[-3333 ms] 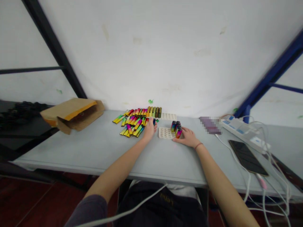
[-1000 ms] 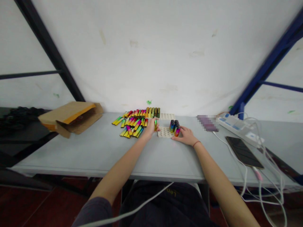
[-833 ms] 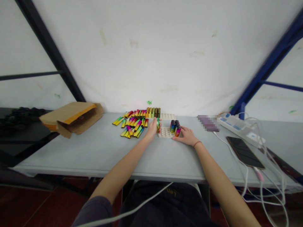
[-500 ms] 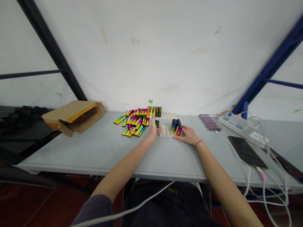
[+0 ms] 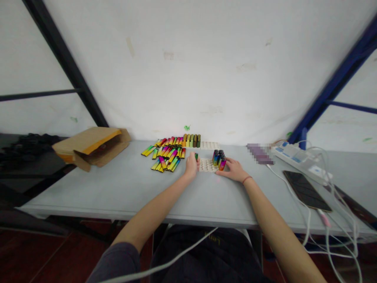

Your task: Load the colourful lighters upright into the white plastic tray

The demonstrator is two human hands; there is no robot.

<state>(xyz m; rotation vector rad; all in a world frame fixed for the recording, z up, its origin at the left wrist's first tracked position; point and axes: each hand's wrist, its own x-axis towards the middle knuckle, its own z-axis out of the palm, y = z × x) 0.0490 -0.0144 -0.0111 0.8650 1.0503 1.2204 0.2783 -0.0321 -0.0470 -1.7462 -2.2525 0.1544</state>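
Note:
My left hand (image 5: 192, 166) is closed around a small rainbow-coloured metal tube (image 5: 196, 156), held upright at the left edge of a white holed tray (image 5: 206, 166). Several tubes (image 5: 219, 158) stand upright at the tray's right side. My right hand (image 5: 231, 169) rests on the table against the tray's right edge, fingers curled and touching the standing tubes. A pile of loose rainbow tubes (image 5: 166, 153) lies left of my left hand.
A second white tray (image 5: 209, 145) and a row of standing tubes (image 5: 192, 140) sit near the wall. An open cardboard box (image 5: 91, 146) lies at the left. A power strip (image 5: 300, 160), a phone (image 5: 306, 190) and white cables are at the right.
My left hand picked a tube from the pile, brought it right and turned it upright beside the tray. My right hand stayed at the tray's right edge.

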